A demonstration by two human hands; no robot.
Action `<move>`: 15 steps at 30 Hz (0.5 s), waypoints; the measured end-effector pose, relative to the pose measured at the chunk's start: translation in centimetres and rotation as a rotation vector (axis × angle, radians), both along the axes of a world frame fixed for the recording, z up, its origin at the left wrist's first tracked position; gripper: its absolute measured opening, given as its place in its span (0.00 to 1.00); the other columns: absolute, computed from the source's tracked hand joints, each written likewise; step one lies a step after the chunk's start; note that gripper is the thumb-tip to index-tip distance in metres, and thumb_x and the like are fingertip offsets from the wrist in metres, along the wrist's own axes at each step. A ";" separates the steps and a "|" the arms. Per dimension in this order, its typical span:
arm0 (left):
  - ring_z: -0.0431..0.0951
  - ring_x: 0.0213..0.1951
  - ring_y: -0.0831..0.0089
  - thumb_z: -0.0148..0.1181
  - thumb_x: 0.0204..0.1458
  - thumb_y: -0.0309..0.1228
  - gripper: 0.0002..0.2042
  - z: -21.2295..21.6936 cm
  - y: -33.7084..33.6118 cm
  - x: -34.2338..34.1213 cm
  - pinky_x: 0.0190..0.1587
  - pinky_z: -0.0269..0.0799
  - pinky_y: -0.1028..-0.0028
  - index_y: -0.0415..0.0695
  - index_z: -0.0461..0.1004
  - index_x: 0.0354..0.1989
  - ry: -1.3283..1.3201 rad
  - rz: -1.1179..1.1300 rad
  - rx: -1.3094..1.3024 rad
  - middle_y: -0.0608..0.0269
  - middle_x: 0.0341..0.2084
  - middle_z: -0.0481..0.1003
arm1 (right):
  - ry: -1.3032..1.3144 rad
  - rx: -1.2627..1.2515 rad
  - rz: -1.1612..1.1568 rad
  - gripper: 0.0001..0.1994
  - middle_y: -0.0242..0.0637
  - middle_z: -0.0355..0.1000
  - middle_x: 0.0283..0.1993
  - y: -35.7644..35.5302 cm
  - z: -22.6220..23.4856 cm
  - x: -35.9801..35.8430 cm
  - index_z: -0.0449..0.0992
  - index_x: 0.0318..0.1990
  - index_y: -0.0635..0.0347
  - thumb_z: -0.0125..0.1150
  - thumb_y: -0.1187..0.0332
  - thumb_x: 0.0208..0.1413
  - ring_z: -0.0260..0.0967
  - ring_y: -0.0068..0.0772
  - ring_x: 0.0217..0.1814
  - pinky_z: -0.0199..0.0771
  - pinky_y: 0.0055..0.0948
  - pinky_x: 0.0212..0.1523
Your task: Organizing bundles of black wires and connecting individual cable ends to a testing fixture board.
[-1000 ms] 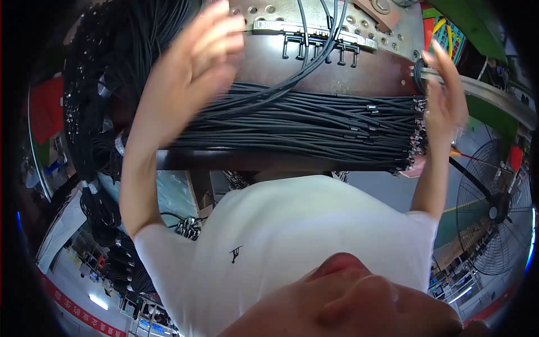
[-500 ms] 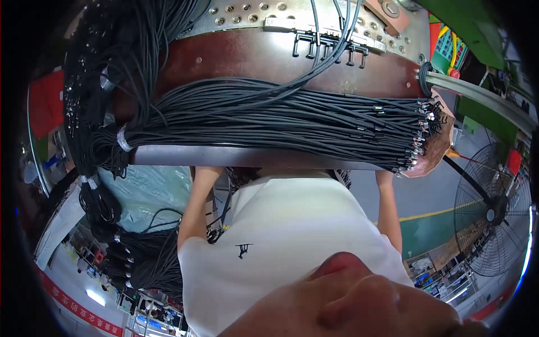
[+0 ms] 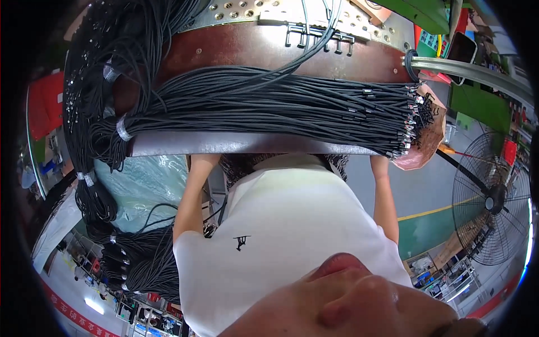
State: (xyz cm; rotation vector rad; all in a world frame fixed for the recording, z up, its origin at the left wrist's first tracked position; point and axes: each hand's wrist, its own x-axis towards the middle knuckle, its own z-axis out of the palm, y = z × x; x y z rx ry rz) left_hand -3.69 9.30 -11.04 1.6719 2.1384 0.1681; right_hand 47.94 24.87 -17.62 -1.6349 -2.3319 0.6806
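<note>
A thick bundle of black cables (image 3: 269, 106) lies across a brown bench top (image 3: 236, 48), their metal-tipped ends (image 3: 412, 121) fanned out at the right. Both my forearms rise from my white shirt to the grey front edge of the bench (image 3: 236, 145). My left forearm (image 3: 190, 194) and my right forearm (image 3: 383, 196) end at that edge. Both hands are hidden beneath it, so I cannot see what they touch.
A perforated metal plate with black clips (image 3: 314, 25) sits at the back of the bench. More black cable bundles tied with white tape (image 3: 92, 140) hang at the left, above a clear plastic bag (image 3: 143, 188). A floor fan (image 3: 488, 205) stands at the right.
My hands came down off the cable bundle and bench top and dropped below the front edge, out of sight. The cables lie as before.
</note>
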 end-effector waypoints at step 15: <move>0.60 0.64 0.53 0.54 0.57 0.39 0.27 15.3 15.4 11.0 0.63 0.58 0.59 0.40 0.60 0.63 -0.883 -0.610 0.302 0.51 0.64 0.59 | 0.212 0.390 0.413 0.14 0.42 0.73 0.45 16.5 20.3 -19.1 0.74 0.48 0.58 0.61 0.68 0.54 0.70 0.40 0.43 0.70 0.33 0.48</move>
